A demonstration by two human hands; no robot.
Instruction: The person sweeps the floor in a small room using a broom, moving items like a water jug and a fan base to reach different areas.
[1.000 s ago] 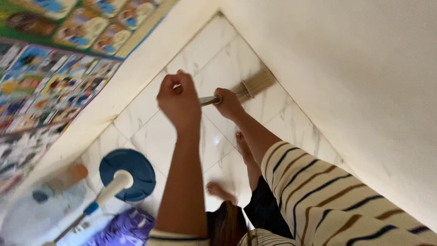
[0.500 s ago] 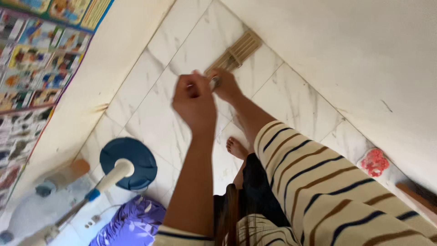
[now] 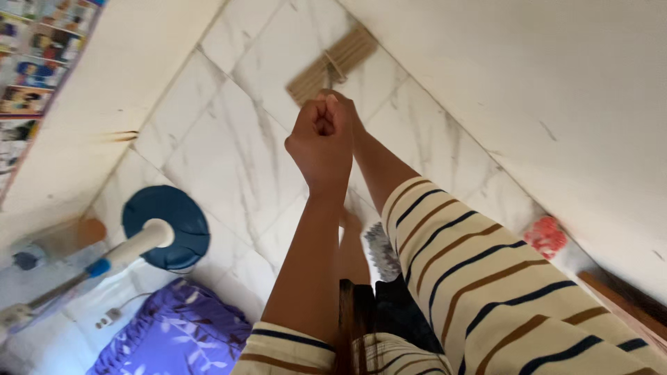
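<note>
Left hand (image 3: 321, 142) fisted in tight grip around broom handle, mostly hidden inside fist. Right hand (image 3: 351, 114) just behind it, grip cannot be told. Tan broom head (image 3: 333, 62) rests on white marble floor (image 3: 222, 160) near wall. Blue round fan base (image 3: 167, 226) at left, purple cloth (image 3: 180, 337) below.

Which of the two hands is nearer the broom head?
The right hand, mostly hidden behind the left hand. It grips the handle lower down, just short of the tan broom head; the left fist sits higher, nearer the camera.
</note>
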